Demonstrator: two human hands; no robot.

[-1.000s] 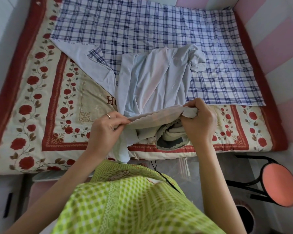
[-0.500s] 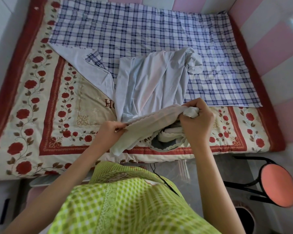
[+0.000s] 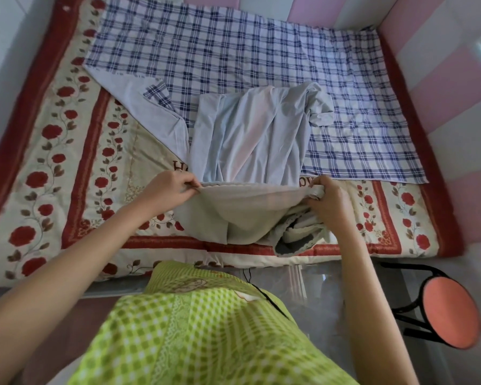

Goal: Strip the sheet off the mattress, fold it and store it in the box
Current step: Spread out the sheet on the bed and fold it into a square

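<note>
The left hand (image 3: 172, 187) and right hand (image 3: 328, 195) are each pinching the near hem of the pale sheet (image 3: 250, 134), holding it taut between them just above the front edge of the bed (image 3: 39, 190). The sheet's length is running away from both hands toward the bed's middle, lying over the plaid cloth (image 3: 233, 51). Spare fabric is bunching under the right hand.

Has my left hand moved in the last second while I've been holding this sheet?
Yes. The left hand, pinching the sheet, has shifted away from the mattress's near red border stripe and up toward the brown lettering.
</note>
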